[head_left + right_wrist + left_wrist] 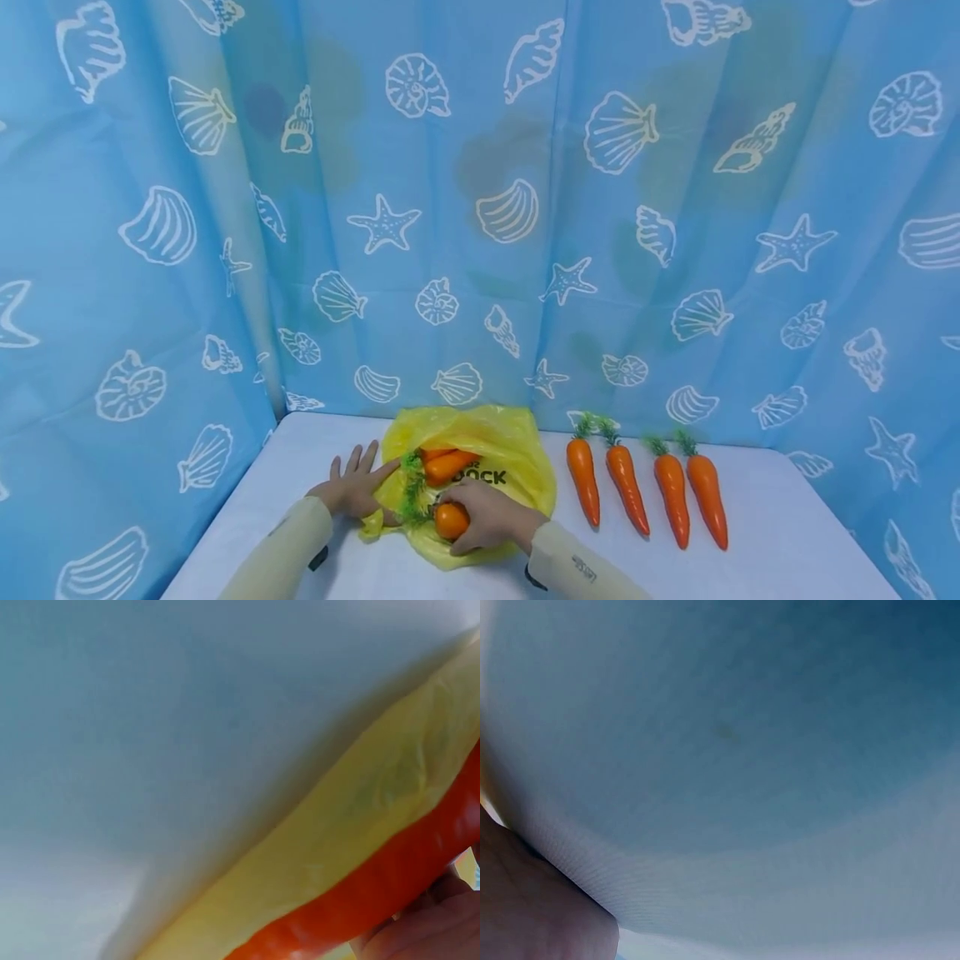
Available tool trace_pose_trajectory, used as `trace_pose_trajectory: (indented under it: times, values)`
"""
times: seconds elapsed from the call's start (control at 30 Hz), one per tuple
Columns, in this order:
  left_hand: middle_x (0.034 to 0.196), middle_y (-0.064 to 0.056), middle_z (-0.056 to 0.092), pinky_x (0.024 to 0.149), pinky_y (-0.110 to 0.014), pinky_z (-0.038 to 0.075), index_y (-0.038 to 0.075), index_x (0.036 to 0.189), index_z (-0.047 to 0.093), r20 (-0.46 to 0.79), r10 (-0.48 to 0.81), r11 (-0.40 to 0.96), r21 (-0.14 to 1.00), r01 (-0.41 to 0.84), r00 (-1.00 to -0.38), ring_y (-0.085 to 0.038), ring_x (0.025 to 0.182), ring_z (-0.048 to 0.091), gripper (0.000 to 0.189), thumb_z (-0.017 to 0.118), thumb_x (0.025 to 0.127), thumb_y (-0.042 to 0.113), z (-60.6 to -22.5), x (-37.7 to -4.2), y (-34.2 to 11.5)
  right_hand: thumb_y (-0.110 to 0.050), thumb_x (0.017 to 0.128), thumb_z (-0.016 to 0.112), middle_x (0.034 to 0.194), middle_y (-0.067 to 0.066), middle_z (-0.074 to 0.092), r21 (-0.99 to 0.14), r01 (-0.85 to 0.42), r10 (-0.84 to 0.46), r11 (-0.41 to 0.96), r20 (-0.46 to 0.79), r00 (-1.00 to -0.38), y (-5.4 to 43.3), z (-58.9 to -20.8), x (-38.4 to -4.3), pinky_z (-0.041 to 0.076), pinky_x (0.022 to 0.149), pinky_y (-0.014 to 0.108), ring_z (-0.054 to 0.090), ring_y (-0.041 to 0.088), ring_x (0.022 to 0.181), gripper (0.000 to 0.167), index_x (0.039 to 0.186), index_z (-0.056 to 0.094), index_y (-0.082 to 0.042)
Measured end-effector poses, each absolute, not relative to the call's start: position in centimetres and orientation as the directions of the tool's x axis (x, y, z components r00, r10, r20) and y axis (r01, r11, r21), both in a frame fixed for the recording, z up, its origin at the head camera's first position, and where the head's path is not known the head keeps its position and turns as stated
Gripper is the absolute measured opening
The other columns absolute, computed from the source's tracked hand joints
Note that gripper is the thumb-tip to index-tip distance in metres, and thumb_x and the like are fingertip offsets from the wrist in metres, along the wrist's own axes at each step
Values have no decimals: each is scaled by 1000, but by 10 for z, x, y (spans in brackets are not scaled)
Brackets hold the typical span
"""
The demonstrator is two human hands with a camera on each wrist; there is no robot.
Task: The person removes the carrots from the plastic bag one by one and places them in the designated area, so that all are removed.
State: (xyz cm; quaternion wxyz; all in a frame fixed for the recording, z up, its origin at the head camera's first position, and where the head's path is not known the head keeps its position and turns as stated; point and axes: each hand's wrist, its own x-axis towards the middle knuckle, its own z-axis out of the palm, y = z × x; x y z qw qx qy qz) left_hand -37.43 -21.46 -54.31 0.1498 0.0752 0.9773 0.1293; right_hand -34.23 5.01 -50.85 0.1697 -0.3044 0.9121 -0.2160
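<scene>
A yellow plastic bag (517,433) lies flat on the table with dark lettering on it. My right hand (487,512) grips an orange carrot (452,521) at the bag, its green top toward the left; the right wrist view shows the carrot (360,896) lengthwise against yellow plastic. Farther back on the bag, orange carrots (448,468) lie close together with leafy tops (412,475) to the left. My left hand (354,486) is at the bag's left edge with its fingers spread and straight. In the left wrist view, only part of that hand (540,907) shows.
Several more carrots (671,496) lie in a row to the right of the bag, green tops away from me. They rest on a white table (787,533). A blue curtain (480,333) with shell prints rises behind the table and at both sides.
</scene>
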Motion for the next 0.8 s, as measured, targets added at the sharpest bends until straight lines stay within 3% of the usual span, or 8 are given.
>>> trace_pose_trajectory:
  times: [0.53, 0.67, 0.8]
  values:
    - [166, -19, 4, 116, -70, -4, 28, 154, 33, -299, 180, 963, 246, 107, -937, -47, 150, 3, 101, 76, 70, 65, -527, -364, -208, -25, 77, 85, 112, -12, 63, -478, -532, -653, 699, -124, -747, 54, -511, -337, 50, 87, 24, 54, 2, 94, 46, 118, 65, -23]
    - [166, -19, 3, 116, -69, -6, 28, 154, 34, -292, 180, 961, 254, 105, -939, -47, 151, 1, 107, 73, 66, 74, -532, -368, -210, -26, 80, 83, 114, -10, 61, -465, -517, -622, 719, -97, -777, 52, -510, -333, 50, 88, 26, 55, 3, 96, 48, 123, 62, -22]
    - [167, -17, 2, 116, -68, -9, 29, 154, 33, -294, 166, 962, 259, 89, -941, -45, 152, -1, 113, 69, 61, 82, -536, -371, -212, -29, 82, 81, 115, -8, 61, -531, -464, -580, 709, -64, -812, 52, -505, -332, 52, 89, 31, 56, 6, 97, 47, 124, 60, -21]
